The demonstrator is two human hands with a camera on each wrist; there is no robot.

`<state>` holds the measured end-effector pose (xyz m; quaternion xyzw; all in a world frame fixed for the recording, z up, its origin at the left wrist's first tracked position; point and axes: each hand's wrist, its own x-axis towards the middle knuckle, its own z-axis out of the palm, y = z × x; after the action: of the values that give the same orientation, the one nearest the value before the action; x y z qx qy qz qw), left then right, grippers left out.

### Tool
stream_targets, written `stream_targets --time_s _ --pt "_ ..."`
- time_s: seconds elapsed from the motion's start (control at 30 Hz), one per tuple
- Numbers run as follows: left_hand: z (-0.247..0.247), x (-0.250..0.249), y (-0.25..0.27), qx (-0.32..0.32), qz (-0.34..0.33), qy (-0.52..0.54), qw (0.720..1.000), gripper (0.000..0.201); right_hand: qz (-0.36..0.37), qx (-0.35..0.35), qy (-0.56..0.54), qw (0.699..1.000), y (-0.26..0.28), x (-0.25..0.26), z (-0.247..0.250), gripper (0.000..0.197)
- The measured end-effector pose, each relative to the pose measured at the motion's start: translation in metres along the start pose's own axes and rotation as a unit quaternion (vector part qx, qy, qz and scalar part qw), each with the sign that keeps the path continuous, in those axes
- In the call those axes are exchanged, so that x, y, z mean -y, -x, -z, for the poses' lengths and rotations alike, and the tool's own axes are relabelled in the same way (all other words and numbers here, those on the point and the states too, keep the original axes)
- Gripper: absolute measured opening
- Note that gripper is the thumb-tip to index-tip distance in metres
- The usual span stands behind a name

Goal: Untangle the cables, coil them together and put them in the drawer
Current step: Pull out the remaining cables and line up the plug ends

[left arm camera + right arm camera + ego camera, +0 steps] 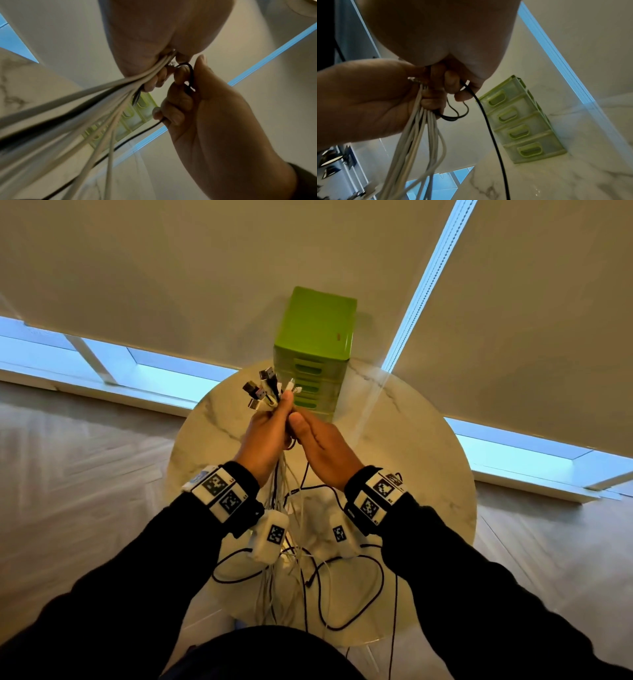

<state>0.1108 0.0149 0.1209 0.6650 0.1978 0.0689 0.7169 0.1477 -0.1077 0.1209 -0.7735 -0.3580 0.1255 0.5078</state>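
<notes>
Hands are meeting above the middle of the table (428, 440), both forearms angling in from 7 and 5 o'clock in the head view. The left hand (265, 440) is rising palm inward, its fingers (152, 83) curled tight round a bunch of cables (274, 487); plugs (263, 388) are fanning out above the fist toward 11 o'clock, while white strands are hanging straight down onto the table. The right hand (322, 450) is pressing in beside it at 3 o'clock, thumb touching the left fist, its fingers (173, 108) curled and pinching a black cable (489, 128) that is looping between the two hands and trailing down.

Slack from the bunch is lying in loose black loops near the table's 6 o'clock edge, some running over the rim. The drawers (313, 385), a green stack, are standing at 12 o'clock just beyond the plugs, all fronts shut. Open marble is showing at 3 and 9 o'clock of the hands.
</notes>
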Motion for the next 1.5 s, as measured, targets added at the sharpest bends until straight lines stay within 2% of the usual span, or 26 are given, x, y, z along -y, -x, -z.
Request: stream_targets --time_s 0.07,0.13,0.3,0.43,0.5,0.57,0.67,0.73,0.87,1.0,1.13,1.2,1.27,1.37,1.43,1.5 --pt "0.001 -0.002 -0.002 -0.015 -0.012 0.039 0.999 0.041 -0.028 0.024 -0.014 0.999 0.006 0.0 0.003 0.032" --pt "0.005 -0.005 -0.005 -0.046 -0.019 0.063 0.997 0.042 -0.06 0.066 0.005 0.996 0.017 -0.01 0.004 0.043" --pt "0.026 -0.017 -0.012 -0.096 -0.032 0.133 0.986 0.037 -0.166 0.146 -0.013 0.975 0.052 -0.057 -0.002 0.051" --pt "0.05 -0.04 -0.018 -0.147 -0.043 0.222 0.963 0.039 -0.232 0.227 0.128 0.937 0.076 -0.104 0.001 0.048" --pt "0.064 -0.05 -0.02 -0.149 -0.063 0.25 0.955 0.037 -0.26 0.203 0.172 0.928 0.085 -0.123 0.009 0.047" --pt "0.074 -0.05 -0.019 -0.142 -0.09 0.216 0.962 0.037 -0.265 0.131 0.18 0.938 0.082 -0.132 0.016 0.048" --pt "0.071 -0.039 -0.011 -0.123 -0.109 0.125 0.978 0.04 -0.219 0.034 0.158 0.962 0.062 -0.123 0.022 0.038" --pt "0.058 -0.031 -0.003 -0.097 -0.103 0.093 0.986 0.041 -0.195 -0.003 0.119 0.973 0.048 -0.111 0.025 0.03" --pt "0.023 -0.023 0.014 -0.013 -0.071 0.138 0.988 0.04 -0.167 -0.019 0.112 0.979 0.043 -0.101 0.032 0.029" --pt "-0.017 -0.02 0.026 0.073 -0.048 0.195 0.977 0.037 -0.219 0.005 0.137 0.966 0.075 -0.115 0.049 0.047" --pt "-0.064 -0.02 0.045 0.17 -0.009 0.217 0.961 0.034 -0.283 -0.008 0.156 0.946 0.13 -0.111 0.071 0.06" --pt "-0.09 -0.017 0.056 0.212 0.002 0.2 0.957 0.034 -0.273 -0.016 0.184 0.944 0.157 -0.099 0.078 0.073" --pt "-0.113 -0.011 0.064 0.249 0.008 0.182 0.951 0.035 -0.216 -0.037 0.207 0.953 0.179 -0.085 0.079 0.08" --pt "-0.149 -0.001 0.081 0.316 0.022 0.136 0.939 0.037 -0.192 -0.088 0.168 0.963 0.213 -0.058 0.079 0.073" --pt "-0.168 0.006 0.092 0.344 0.027 0.112 0.932 0.037 -0.194 -0.11 0.095 0.97 0.23 -0.037 0.078 0.063" --pt "-0.186 0.013 0.102 0.371 0.025 0.085 0.925 0.036 -0.216 -0.135 0.02 0.967 0.249 -0.02 0.078 0.044"
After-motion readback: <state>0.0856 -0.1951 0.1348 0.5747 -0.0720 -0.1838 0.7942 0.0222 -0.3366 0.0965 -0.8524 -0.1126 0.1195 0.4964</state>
